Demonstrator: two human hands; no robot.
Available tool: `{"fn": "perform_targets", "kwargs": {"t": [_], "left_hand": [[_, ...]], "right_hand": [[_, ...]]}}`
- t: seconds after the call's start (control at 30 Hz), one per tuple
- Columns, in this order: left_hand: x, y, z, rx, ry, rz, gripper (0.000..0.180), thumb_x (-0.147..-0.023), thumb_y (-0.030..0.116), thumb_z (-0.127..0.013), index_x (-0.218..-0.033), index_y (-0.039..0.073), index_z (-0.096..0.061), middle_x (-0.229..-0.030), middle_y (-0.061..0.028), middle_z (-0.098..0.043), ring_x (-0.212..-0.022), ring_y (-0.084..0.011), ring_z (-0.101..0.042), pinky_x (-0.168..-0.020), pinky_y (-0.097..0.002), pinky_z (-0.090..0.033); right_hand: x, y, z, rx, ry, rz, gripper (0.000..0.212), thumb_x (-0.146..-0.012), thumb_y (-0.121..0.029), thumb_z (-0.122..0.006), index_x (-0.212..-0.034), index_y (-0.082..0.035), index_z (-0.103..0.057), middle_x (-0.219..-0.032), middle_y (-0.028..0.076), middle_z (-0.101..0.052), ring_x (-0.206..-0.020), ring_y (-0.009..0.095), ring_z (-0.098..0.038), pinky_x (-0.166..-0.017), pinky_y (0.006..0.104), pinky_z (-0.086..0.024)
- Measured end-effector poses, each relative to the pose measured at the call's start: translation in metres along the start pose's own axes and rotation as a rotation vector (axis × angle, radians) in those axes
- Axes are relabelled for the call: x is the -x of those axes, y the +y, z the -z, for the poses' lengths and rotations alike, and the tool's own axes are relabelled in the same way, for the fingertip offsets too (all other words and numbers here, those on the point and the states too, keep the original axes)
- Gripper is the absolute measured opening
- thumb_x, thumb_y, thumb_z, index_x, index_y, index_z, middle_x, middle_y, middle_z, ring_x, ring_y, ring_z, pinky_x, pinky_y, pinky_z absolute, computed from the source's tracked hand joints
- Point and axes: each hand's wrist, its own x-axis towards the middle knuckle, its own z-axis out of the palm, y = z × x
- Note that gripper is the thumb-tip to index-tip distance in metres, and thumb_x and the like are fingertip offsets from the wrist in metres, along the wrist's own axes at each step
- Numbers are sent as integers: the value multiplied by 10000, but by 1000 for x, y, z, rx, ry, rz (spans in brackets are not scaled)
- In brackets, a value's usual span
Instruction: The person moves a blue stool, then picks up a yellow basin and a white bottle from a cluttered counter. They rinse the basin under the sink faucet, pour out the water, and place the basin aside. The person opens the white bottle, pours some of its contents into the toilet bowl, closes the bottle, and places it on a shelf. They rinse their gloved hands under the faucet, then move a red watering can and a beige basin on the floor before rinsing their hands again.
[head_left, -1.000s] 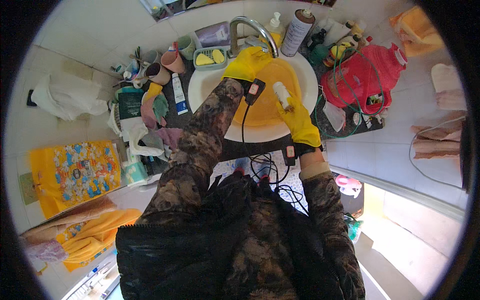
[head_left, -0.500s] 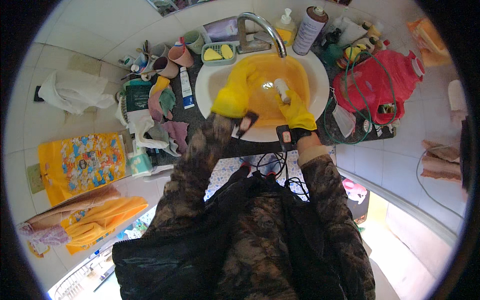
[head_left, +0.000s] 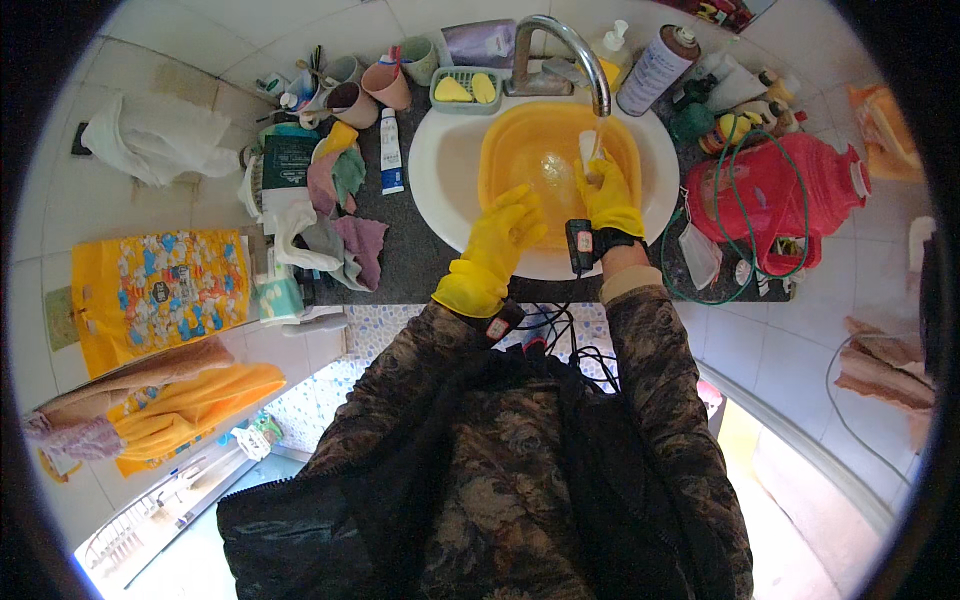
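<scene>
Both my hands wear yellow rubber gloves. My right hand is closed around a small white cylindrical object beneath the curved chrome faucet; its exact kind is unclear. A thin stream of water falls from the spout beside that object. Over the near left rim of the orange-yellow basin, my left hand has its fingers stretched out and holds nothing. Water glints inside the basin, which sits in the white oval sink.
Left of the sink are a toothpaste tube, cups with toothbrushes, cloths and a green soap dish with yellow sponges. To the right lie a spray can, bottles and a red plastic jug under a looped green cord.
My left hand has drawn back from inside the basin toward its near rim, fingers now extended. My right hand has brought the white object closer under the faucet's stream. The view has shifted slightly.
</scene>
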Motion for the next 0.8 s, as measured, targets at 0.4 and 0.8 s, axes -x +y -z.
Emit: {"fn": "perform_targets", "kwargs": {"t": [0.4,0.8], "left_hand": [[10,10,2,-77,14,51,382,-939,88,-492,-1314,18,-480,-1267,-164,-562,-1143,-299,-568,-980,-430,-481],[4,13,10,-62,-24,54,349,-916,126,-553,-1258,55,-548,-1150,-122,-626,-996,-254,-621,-853,-383,-525]], "right_hand": [[26,17,15,-344,-20,-60,358,-822,-163,-691,-1126,-4,-590,-1096,121,-626,-965,252,-609,-807,330,-502],[15,-29,21,-1002,-92,-238,373,-768,2,-600,-1140,15,-610,-1059,86,-618,-952,179,-589,-801,251,-473]]}}
